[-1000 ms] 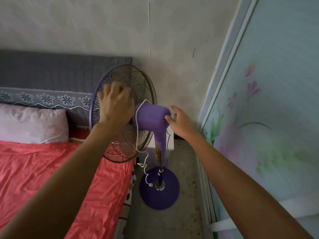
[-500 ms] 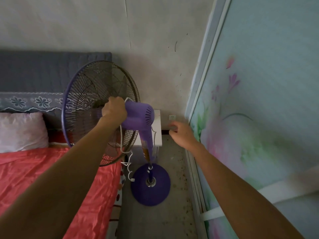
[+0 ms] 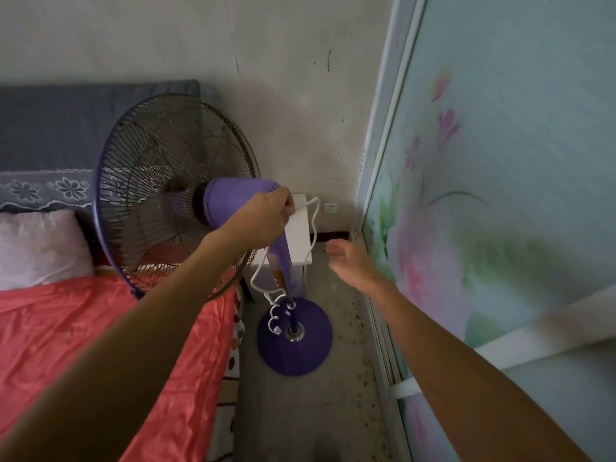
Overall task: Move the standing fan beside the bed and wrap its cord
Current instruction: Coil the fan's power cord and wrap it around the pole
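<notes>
at centre frame the left hand (image 3: 266,218) is closed around a loop of white cord (image 3: 313,221) against the purple motor housing (image 3: 240,203), while the right hand (image 3: 353,261), just right of centre, hangs loosely open and empty, near the cord but apart from it. the standing fan (image 3: 176,195) stands on its round base (image 3: 295,338) on the floor beside the bed (image 3: 83,328). the move looks done and the wrapping under way; next, the slack trailing down the pole likely needs winding up.
</notes>
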The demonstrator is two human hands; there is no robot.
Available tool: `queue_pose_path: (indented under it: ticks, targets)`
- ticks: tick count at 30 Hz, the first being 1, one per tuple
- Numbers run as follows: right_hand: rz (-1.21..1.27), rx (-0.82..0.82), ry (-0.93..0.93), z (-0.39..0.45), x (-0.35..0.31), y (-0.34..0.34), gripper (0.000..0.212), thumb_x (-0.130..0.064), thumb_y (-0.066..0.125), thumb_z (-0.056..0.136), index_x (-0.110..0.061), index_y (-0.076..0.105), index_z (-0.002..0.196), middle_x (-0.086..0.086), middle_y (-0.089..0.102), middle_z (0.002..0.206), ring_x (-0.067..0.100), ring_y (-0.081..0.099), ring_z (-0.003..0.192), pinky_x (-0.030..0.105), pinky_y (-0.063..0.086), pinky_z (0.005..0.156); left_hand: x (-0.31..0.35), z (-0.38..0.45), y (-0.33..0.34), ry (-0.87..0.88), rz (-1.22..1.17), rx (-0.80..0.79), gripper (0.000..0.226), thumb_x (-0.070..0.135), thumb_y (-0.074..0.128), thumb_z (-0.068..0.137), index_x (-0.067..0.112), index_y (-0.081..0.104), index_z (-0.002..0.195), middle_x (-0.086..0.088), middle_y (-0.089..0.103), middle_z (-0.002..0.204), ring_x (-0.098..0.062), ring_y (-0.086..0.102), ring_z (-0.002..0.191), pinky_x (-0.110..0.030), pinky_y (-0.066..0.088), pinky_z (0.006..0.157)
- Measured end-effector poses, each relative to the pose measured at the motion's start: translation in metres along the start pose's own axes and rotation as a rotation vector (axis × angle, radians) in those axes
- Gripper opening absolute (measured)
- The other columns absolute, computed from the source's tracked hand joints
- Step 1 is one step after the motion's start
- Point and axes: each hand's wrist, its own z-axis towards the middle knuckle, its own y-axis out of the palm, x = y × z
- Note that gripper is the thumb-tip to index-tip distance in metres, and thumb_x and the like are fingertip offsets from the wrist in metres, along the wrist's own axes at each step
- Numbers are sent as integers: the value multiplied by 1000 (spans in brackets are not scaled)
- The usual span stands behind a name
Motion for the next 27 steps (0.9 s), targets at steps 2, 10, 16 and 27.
queue_pose_path:
  ticks: [2, 10, 16, 27]
  targets:
    - [96, -109, 13, -7, 5, 11, 68, -2, 54, 89, -24, 35, 151, -4, 45, 152, 14, 42, 139, 40, 36, 115, 3, -10, 6, -10, -95, -56, 10, 2, 45, 97, 9, 52, 93, -1, 58, 75, -6, 49, 62, -8, 36, 54]
    - [126, -114, 2, -24, 32, 39, 23, -22, 46, 104, -10, 62, 117, -7, 66, 106, 6, 61, 99, 31, 46, 97, -13, -40, 35, -121, -400, -73, 10, 3, 48, 97, 5, 56, 92, -4, 57, 75, -13, 52, 68, -32, 48, 67]
    - [46, -57, 83, -37, 85, 51, 29, -43, 47, 101, -20, 64, 104, 1, 69, 99, 17, 65, 95, 42, 52, 93, -37, -39, 83, -220, -407, -18, 18, 10, 48, 99, 4, 65, 99, -1, 58, 70, -10, 50, 59, -22, 40, 55]
    - [95, -91, 228, -13, 168, 92, 47, -55, 45, 98, -18, 55, 125, 2, 72, 75, 8, 69, 61, 38, 61, 76, -102, -14, 219, -729, -1063, 78, 27, 13, 42, 103, 8, 60, 84, 1, 46, 59, 1, 34, 30, -14, 27, 30]
